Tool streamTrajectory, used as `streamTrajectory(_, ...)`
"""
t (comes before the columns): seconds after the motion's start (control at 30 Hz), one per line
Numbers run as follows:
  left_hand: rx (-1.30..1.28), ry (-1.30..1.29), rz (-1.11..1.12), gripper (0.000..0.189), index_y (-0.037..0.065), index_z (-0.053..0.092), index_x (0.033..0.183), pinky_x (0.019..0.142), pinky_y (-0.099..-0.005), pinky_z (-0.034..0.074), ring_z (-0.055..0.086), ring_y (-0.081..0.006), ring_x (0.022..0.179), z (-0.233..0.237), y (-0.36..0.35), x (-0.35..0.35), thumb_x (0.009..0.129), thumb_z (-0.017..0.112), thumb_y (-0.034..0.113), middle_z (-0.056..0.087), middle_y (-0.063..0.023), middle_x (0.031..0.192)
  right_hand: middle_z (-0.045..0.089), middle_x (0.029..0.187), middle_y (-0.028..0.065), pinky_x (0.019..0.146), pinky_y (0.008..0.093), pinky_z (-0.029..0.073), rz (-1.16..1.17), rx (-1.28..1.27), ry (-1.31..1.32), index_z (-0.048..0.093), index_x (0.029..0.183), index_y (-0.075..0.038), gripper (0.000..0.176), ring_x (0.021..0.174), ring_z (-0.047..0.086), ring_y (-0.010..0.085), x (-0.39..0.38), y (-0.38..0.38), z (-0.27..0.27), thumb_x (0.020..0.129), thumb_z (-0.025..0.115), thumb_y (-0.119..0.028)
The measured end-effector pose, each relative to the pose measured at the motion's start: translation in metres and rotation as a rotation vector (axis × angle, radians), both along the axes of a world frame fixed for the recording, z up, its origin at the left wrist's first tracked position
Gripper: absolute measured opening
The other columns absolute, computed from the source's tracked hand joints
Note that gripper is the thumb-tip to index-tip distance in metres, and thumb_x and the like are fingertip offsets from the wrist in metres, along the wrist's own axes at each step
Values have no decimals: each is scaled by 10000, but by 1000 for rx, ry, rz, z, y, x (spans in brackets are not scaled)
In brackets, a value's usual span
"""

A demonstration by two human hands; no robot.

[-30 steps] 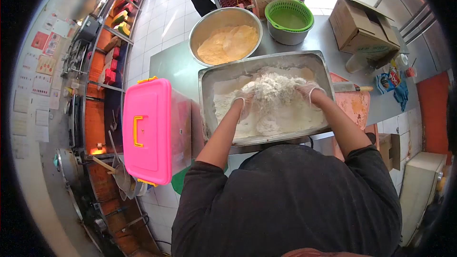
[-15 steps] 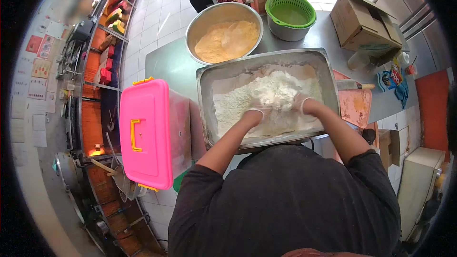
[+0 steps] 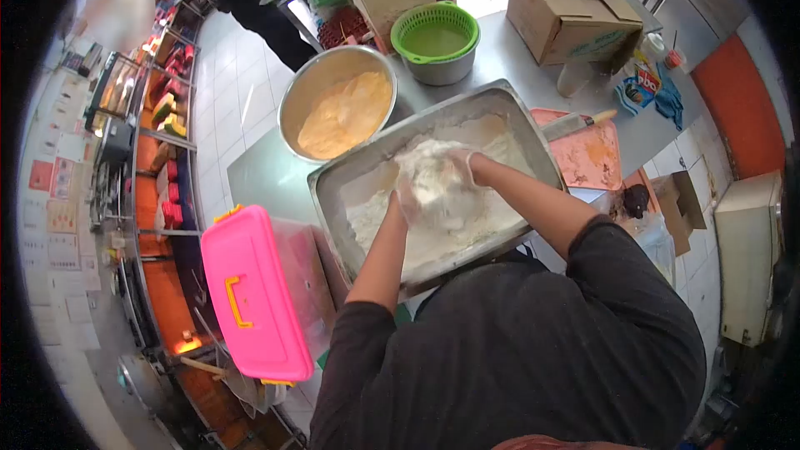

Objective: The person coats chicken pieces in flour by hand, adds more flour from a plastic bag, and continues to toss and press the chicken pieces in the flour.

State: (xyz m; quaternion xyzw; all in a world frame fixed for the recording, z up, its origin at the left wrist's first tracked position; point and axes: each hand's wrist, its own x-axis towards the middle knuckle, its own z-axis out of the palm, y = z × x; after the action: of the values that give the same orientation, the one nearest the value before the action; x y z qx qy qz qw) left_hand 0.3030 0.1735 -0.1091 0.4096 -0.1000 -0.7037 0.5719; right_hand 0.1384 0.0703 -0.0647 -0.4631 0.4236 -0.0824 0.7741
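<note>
A deep rectangular metal tray (image 3: 333, 237) holds a bed of white flour (image 3: 492, 208), heaped in the middle. Both my hands are inside it, in thin clear gloves. My left hand (image 3: 407, 200) is at the left side of the heap, and my right hand (image 3: 462, 168) is at its upper right. Loose flour lies between and around them, blurred by motion. Flour and blur hide the fingers of both hands, and whether anything is under the flour cannot be seen.
Behind the tray stand a round metal bowl (image 3: 292, 112) of orange-tinted powder and a green strainer (image 3: 435, 10) in a pot. A cardboard box (image 3: 533, 21), a pink tray (image 3: 596, 162) and a knife (image 3: 567, 127) are right. A pink-lidded bin (image 3: 254, 292) stands left. A person (image 3: 242, 4) works beyond.
My hands have moved inward and away from me through the flour, and the heap between them has shifted. The view has turned, so the tray appears tilted and the other person shows more.
</note>
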Motion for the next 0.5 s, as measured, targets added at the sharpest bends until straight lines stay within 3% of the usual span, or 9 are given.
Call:
streamTrajectory(0.03, -5, 49, -42, 586, 32, 481, 1309, 930, -413, 480, 585, -276, 1084, 4, -3, 6, 950, 378, 483, 581, -137, 1219, 608, 1133, 155, 905, 342, 428, -86, 137, -88, 538, 1238, -19, 519, 971, 573, 257, 5, 0, 16, 879, 567, -392)
streamTrajectory(0.07, -1, 100, -70, 590, 28, 484, 1300, 911, -414, 492, 596, -276, 1067, 7, 0, 15, 945, 387, 489, 582, -131, 1220, 619, 1153, 155, 921, 366, 428, -72, 57, -131, 549, 1252, -60, 510, 982, 580, 263, 2, -18, -38, 852, 590, -374)
streamTrajectory(0.1, 15, 157, -87, 594, 23, 487, 1291, 892, -415, 504, 606, -275, 1050, 6, 14, 22, 941, 397, 494, 583, -125, 1220, 618, 1176, 136, 935, 369, 422, 246, -494, 162, 549, 1266, -86, 502, 1008, 577, 259, -18, -41, -57, 854, 588, -369)
streamTrajectory(0.13, 116, 2, -107, 611, 18, 484, 1294, 893, -412, 502, 596, -278, 1067, 3, 33, 33, 937, 399, 507, 570, -133, 1238, 618, 1200, 117, 948, 371, 416, 566, -1045, 440, 549, 1280, -111, 496, 1033, 575, 254, -28, -51, -69, 856, 585, -365)
streamTrajectory(0.23, 390, -476, -214, 665, 4, 475, 1303, 897, -404, 495, 564, -287, 1119, -7, 58, 71, 926, 407, 548, 533, -157, 1292, 603, 1237, 87, 966, 358, 405, 656, -695, 517, 552, 1283, -113, 485, 1096, 552, 230, -43, -44, -5, 867, 562, -363)
streamTrajectory(0.3, 433, -612, -378, 694, 3, 446, 1327, 902, -426, 485, 536, -293, 1148, -28, 67, 69, 924, 403, 566, 516, -171, 1305, 602, 1239, 99, 971, 347, 400, 958, -652, 177, 552, 1281, -94, 488, 1098, 553, 229, -63, -29, -24, 867, 559, -353)
streamTrajectory(0.4, 643, -572, -476, 697, 39, 431, 1354, 911, -466, 461, 498, -300, 1179, 43, 55, 6, 925, 385, 586, 495, -193, 1314, 597, 1246, 96, 967, 338, 398, 614, -266, 337, 560, 1268, -80, 473, 1102, 547, 221, -35, 25, -11, 873, 561, -339)
streamTrajectory(0.47, 539, -331, -526, 664, 62, 459, 1340, 909, -468, 459, 522, -295, 1148, -51, 35, 3, 924, 400, 577, 512, -181, 1301, 593, 1250, 95, 964, 332, 397, 375, -12, 430, 565, 1260, -70, 463, 1104, 544, 216, -14, 48, -1, 876, 562, -329)
streamTrajectory(0.5, 483, -213, -551, 648, 74, 473, 1332, 908, -469, 458, 534, -293, 1133, -80, 31, 8, 924, 407, 572, 521, -175, 1294, 600, 1218, 107, 923, 342, 413, 414, -49, 383, 577, 1240, -55, 479, 1080, 545, 226, -13, 45, -3, 877, 564, -368)
